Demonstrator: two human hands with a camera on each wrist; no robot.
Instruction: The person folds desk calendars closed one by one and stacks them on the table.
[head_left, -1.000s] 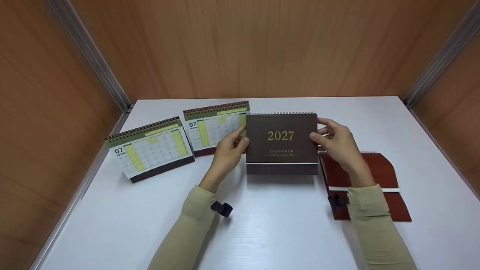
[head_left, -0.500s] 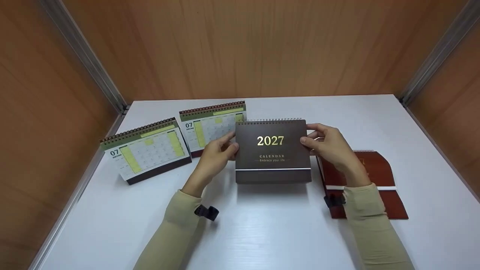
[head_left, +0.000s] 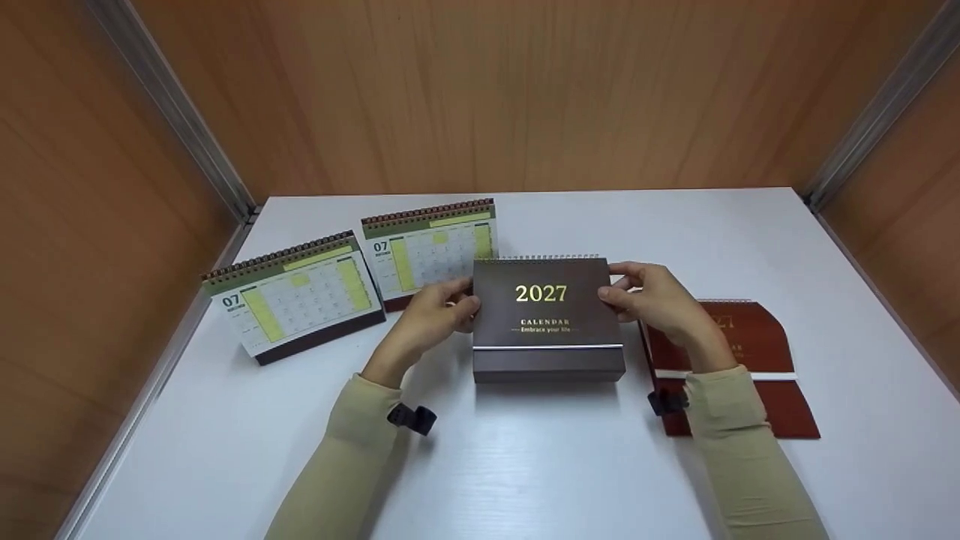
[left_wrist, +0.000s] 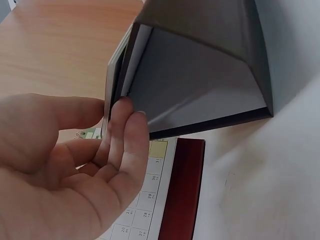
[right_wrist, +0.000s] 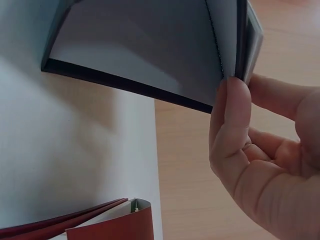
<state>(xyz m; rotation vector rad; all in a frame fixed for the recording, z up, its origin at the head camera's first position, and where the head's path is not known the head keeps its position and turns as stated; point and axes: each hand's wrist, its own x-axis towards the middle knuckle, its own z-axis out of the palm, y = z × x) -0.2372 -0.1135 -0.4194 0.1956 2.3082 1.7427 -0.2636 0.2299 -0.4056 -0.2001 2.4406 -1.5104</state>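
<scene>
Between both hands stands a dark brown desk calendar [head_left: 547, 315] with gold "2027" lettering and a spiral along its top. My left hand [head_left: 427, 322] pinches its left edge, thumb on the front and fingers behind. On the opposite edge my right hand [head_left: 660, 304] pinches it the same way. Both wrist views show the hollow, folded stand of the calendar [left_wrist: 200, 80] from the side. Its base is tilted off the table in those views. A red desk calendar [head_left: 720, 341] lies partly hidden under the right forearm.
Two desk calendars opened to page 07 stand at the left: a dark-based calendar [head_left: 296, 300] in front and a red-based calendar [head_left: 427, 247] behind it. The white table [head_left: 187, 450] is walled by wood panels [head_left: 510, 97] at the back and sides.
Both hands have brought the brown calendar lower and nearer, slightly to the left, and its front now leans further back. The other calendars stay where they were.
</scene>
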